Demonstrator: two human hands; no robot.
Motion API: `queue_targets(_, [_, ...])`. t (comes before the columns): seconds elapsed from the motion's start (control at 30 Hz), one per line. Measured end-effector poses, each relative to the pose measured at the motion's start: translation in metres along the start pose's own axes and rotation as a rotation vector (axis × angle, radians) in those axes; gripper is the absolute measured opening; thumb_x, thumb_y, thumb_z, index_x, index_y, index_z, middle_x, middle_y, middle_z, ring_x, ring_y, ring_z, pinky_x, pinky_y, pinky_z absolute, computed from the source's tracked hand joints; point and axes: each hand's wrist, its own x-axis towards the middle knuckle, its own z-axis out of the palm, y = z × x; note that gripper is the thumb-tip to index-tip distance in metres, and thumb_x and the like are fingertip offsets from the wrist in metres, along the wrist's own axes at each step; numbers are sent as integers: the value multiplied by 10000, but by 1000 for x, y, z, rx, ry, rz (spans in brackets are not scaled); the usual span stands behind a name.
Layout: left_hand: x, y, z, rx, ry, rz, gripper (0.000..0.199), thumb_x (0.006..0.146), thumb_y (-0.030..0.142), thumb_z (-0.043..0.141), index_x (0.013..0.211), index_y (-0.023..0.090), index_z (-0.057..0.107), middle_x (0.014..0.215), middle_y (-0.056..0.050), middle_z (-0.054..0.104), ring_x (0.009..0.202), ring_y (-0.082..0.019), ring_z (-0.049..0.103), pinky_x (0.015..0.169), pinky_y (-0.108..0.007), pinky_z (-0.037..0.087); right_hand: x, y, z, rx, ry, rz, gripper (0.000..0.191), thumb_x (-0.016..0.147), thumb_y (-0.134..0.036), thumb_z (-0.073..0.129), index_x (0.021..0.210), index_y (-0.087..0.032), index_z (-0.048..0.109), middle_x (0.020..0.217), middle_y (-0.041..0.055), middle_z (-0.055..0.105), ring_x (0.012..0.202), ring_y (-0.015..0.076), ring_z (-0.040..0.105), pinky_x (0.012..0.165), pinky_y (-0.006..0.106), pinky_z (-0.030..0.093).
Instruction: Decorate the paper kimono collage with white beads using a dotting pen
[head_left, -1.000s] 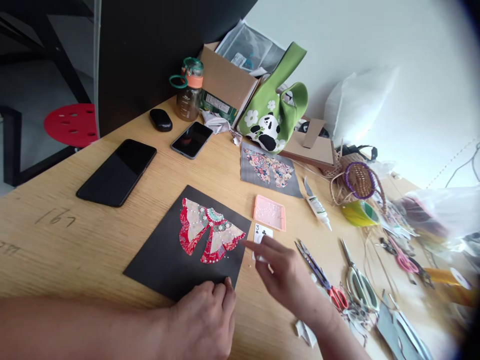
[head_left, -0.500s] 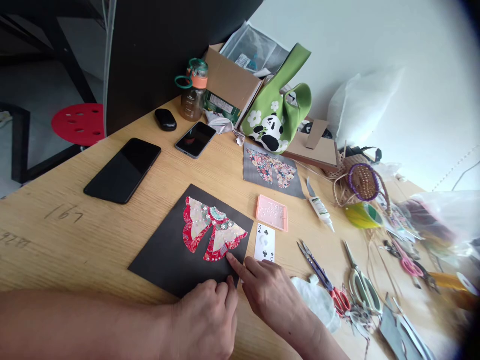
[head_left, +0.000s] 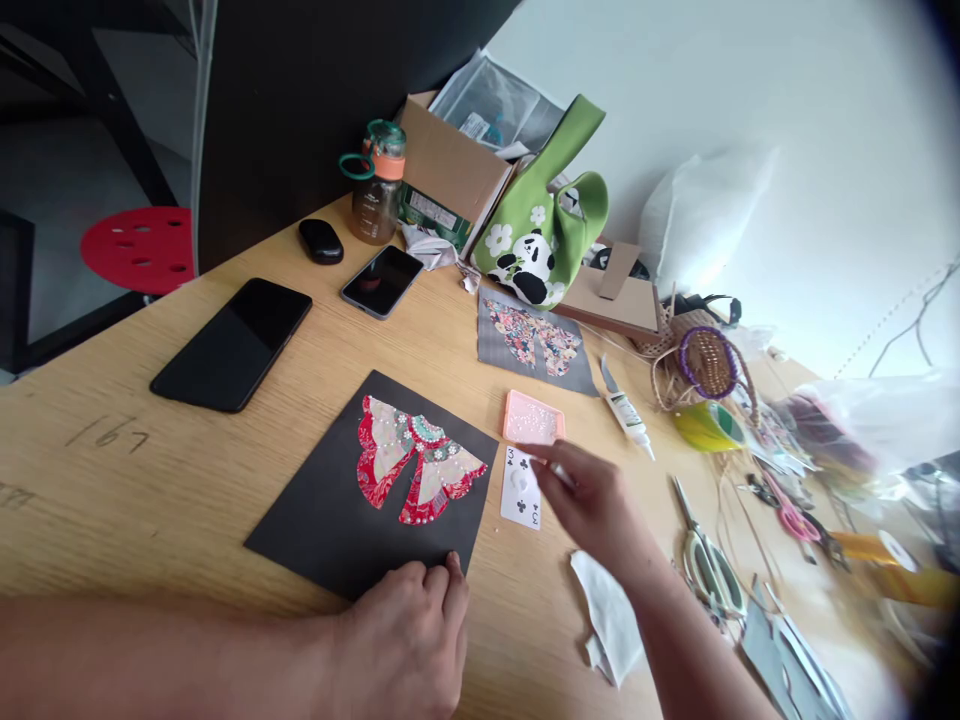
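Observation:
A black card (head_left: 315, 535) lies on the table, bearing a skirt-like cutout (head_left: 420, 460) of red and cream patterned fabric trimmed with white beads. My left hand (head_left: 412, 635) rests on the card's near edge, fingers curled down against it. Over the right side of a three-of-clubs playing card (head_left: 520, 505) hovers my right hand (head_left: 592, 495). Its index finger points left by the near edge of a pink tray (head_left: 534, 418) of small white beads. The other fingers are curled, with a small pale thing among them that I cannot make out.
Behind lies a grey sheet (head_left: 536, 345) with a floral cutout, then a green panda bag (head_left: 525, 240). Two phones (head_left: 232, 345) lie left. A glue bottle (head_left: 628, 420), scissors (head_left: 709, 565), white cloth (head_left: 611, 615) and woven basket (head_left: 709, 362) are to the right.
My right hand has lifted off the fabric cutout and moved right and away from me to the pink tray. My left hand stays on the black card. The view has shifted slightly.

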Motion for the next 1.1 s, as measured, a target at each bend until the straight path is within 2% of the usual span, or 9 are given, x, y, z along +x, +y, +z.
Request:
queue_targets(0.1, [-1,0,0,5,8,14,270,904,265,596,1007,52,725,1087,-231,725,675,-210,614,512,-334,359,26,26,-11,-158,98,210,286,882,-293,496,946,-195,757,795,56,734,656,162,653,611,279,470])
queue_targets(0.2, [-1,0,0,5,11,16,266,885,254,610,1015,52,726,1072,-225,730,674,-213,618,508,-331,369,44,46,-12,-223,122,281,254,821,-279,517,861,-205,757,759,67,741,653,188,661,623,300,463])
queue_targets(0.43, [-1,-2,-1,-20,4,26,292,907,232,555,1056,42,719,1085,-227,727,694,-217,634,518,-328,392,51,63,-3,-296,142,312,170,740,-245,529,709,-223,695,671,55,697,592,182,599,595,308,409])
queue_targets(0.57, [0,-2,2,-12,19,9,287,896,228,569,1049,39,722,1056,-223,734,666,-215,620,511,-330,392,48,62,-5,-300,154,294,135,756,-307,601,673,-217,658,610,37,647,554,173,559,560,302,383])
queue_targets(0.7, [-1,-1,0,-8,29,0,295,882,250,599,1049,46,730,1061,-213,738,665,-214,619,511,-329,405,20,38,-5,-245,144,198,185,870,-321,575,779,-211,692,728,33,689,590,140,597,579,271,433])
queue_targets(0.8, [0,-1,-2,-16,25,2,305,884,273,603,1048,51,733,1066,-214,738,669,-218,624,507,-328,407,-18,12,3,-146,43,-87,231,947,-179,487,1003,-182,712,718,10,640,546,102,579,532,228,437])
queue_targets(0.87, [1,-2,-3,-11,25,7,299,878,263,605,1045,50,733,1068,-220,738,673,-222,627,508,-328,407,-45,-3,11,-231,19,-191,319,926,-94,453,1137,-154,685,702,7,616,535,113,566,517,233,443])
queue_targets(0.97, [2,-3,-2,0,55,5,279,867,226,592,1022,46,737,1046,-224,742,645,-217,618,496,-323,396,-72,-13,23,-337,-23,-255,418,909,-57,422,1269,-120,625,706,13,625,528,135,568,497,254,450])
queue_targets(1.1, [3,-2,-2,1,84,-5,256,853,190,577,985,50,745,1019,-214,750,632,-212,613,497,-316,399,-83,-13,35,-413,-57,-276,439,896,-36,391,1270,-88,615,719,26,640,521,151,574,482,275,450])
